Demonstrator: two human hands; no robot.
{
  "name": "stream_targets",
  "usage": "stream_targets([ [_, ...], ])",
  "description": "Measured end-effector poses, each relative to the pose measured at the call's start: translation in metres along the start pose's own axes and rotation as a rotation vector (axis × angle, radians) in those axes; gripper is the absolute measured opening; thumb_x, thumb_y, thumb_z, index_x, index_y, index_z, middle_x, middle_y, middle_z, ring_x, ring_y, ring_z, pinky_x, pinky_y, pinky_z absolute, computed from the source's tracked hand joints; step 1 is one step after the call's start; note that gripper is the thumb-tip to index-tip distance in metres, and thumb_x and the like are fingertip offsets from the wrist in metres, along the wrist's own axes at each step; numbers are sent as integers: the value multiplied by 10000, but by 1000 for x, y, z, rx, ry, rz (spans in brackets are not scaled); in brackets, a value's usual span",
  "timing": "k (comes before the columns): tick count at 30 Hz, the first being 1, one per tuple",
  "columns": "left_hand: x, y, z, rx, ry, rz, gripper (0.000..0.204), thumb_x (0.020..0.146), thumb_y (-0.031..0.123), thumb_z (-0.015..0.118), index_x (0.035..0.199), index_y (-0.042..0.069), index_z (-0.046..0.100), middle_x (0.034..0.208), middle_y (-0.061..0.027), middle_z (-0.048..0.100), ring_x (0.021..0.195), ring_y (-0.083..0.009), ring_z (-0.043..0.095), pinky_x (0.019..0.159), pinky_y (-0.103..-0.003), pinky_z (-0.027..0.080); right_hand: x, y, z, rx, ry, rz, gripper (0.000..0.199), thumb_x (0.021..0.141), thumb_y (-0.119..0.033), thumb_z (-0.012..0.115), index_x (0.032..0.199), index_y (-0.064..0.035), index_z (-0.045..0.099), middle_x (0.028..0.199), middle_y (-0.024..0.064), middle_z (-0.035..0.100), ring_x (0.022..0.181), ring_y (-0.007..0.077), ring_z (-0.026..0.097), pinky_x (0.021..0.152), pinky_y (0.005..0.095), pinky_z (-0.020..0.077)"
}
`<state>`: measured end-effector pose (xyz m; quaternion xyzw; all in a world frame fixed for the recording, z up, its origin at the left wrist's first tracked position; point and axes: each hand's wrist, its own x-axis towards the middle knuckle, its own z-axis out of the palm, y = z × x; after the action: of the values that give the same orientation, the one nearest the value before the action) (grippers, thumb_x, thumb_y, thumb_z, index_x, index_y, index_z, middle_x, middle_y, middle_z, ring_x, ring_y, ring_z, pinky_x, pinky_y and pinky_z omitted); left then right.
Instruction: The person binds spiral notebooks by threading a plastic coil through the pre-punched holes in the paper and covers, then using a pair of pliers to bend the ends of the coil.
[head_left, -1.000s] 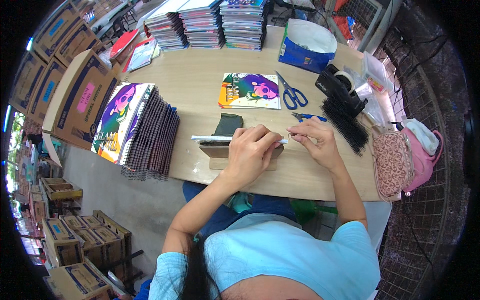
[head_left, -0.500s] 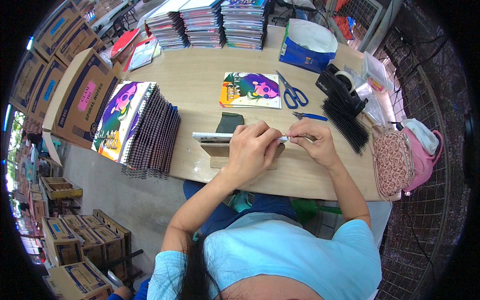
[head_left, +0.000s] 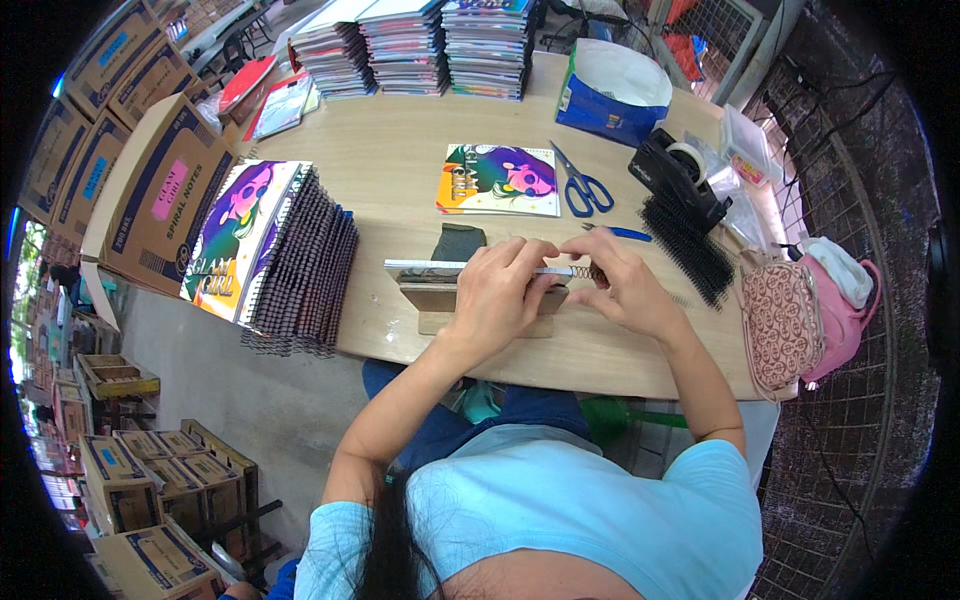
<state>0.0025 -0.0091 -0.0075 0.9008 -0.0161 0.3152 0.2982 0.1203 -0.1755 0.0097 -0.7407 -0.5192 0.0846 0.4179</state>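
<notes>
A notebook [head_left: 420,267] stands on edge against a small wooden stand [head_left: 428,298] near the table's front edge. My left hand [head_left: 497,292] is closed over the notebook's top edge, pinching it against the stand. At the right end of that edge is a spiral wire coil [head_left: 581,271]. My right hand [head_left: 628,285] curls around the coil, index finger above it and thumb below; its other fingers are partly hidden. Behind the stand lies a dark green pad [head_left: 461,241].
A stack of spiral notebooks [head_left: 300,265] stands left, beside a cardboard box [head_left: 165,195]. Another notebook [head_left: 500,180], scissors [head_left: 583,185], blue-handled cutters [head_left: 625,233], black coils [head_left: 690,250] and a tape dispenser [head_left: 682,180] lie beyond my hands. Bags [head_left: 785,325] sit at the right edge.
My right hand has shifted slightly left and up, and its fingers have gone from a tight pinch to a wider curl around the coil. My left hand stays on the notebook.
</notes>
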Motion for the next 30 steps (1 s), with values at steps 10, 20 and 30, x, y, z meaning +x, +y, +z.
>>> stream_targets([
  [10,-7,-4,-4,-40,-28,85,304,772,109,718,1046,87,590,859,-56,645,790,-246,627,681,-368,445,-3,1,6,-360,-108,-178,249,814,-230,692,985,-52,658,1026,154,628,992,334,593,817,430,479],
  [20,-10,7,10,268,7,172,144,782,269,710,867,175,640,909,26,568,766,-183,560,688,-368,383,115,72,55,-234,-460,-181,516,870,-258,657,1341,-101,517,1270,244,526,1151,391,528,997,459,419],
  [30,-15,8,-19,297,158,75,349,785,356,719,1075,167,664,1059,-40,591,929,-210,586,899,-419,376,123,41,11,-241,-721,-18,446,832,-384,652,1192,-124,689,1154,242,585,1151,370,530,957,393,420],
])
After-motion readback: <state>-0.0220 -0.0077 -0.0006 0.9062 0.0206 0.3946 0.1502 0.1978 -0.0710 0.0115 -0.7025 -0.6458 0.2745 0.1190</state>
